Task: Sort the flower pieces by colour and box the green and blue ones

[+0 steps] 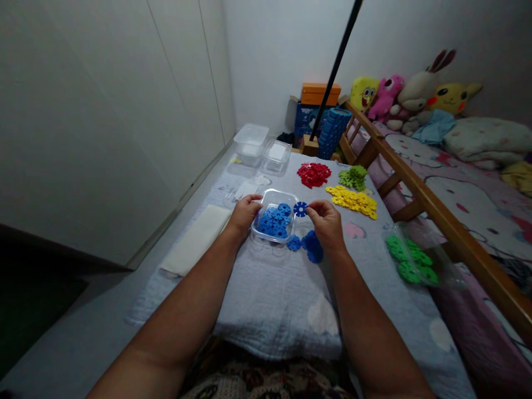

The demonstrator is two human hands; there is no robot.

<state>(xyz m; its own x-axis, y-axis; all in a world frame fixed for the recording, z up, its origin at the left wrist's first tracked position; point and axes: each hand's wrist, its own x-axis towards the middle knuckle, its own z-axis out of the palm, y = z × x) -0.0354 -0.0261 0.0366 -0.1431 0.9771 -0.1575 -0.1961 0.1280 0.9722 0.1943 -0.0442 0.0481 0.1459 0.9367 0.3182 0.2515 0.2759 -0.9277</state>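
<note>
My left hand (245, 215) grips the left rim of a clear plastic container (270, 239). Several blue notched discs (275, 221) lie heaped inside it. Between the thumb and fingers of my right hand (326, 221) is a dark blue notched disc (300, 209), held upright just off the container's right side. Below that hand, more dark blue discs (313, 248) rest on the cloth, partly hidden by it. A single blue disc (294, 243) lies close to the container's lower right corner.
Piles of red pieces (314, 174), light green pieces (353, 178) and yellow discs (353, 200) sit at the back right. Green discs (411, 257) fill a clear container at right, near the wooden bed rail (449, 213). Clear containers (251, 138) stand at the back left, folded cloth (197, 238) at left.
</note>
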